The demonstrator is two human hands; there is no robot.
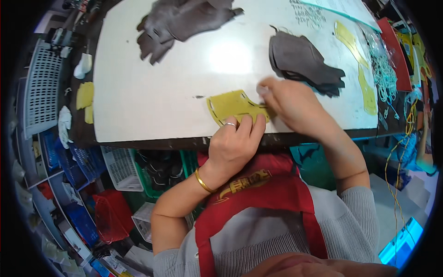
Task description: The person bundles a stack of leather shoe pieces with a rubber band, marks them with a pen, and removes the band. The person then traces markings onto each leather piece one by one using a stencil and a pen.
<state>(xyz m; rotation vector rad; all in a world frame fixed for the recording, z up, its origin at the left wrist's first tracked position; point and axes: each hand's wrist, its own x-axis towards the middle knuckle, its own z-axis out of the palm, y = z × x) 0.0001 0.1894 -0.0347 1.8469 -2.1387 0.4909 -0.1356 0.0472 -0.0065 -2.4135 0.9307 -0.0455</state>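
Observation:
A yellow pattern template [228,105] with slots along its edges lies on the white board near its front edge. My left hand [235,143], wearing a ring and a gold bracelet, rests its fingertips on the template's near right part, pressing from above. Over the template's right end is my right hand [295,104], its fingers curled in a pinch. Whatever sits between those fingers is hidden. Just beyond it lies a stack of dark brown cut pieces [300,57], leather-like. More dark brown pieces [184,23] are heaped at the far left of the board.
The white board [147,101] covers the tabletop. Yellow strips [350,41] lie along its right side, beside tangled pale cord [380,64] and a red box [397,53]. Under the table at left stand a green crate [189,164] and a red basket [110,214].

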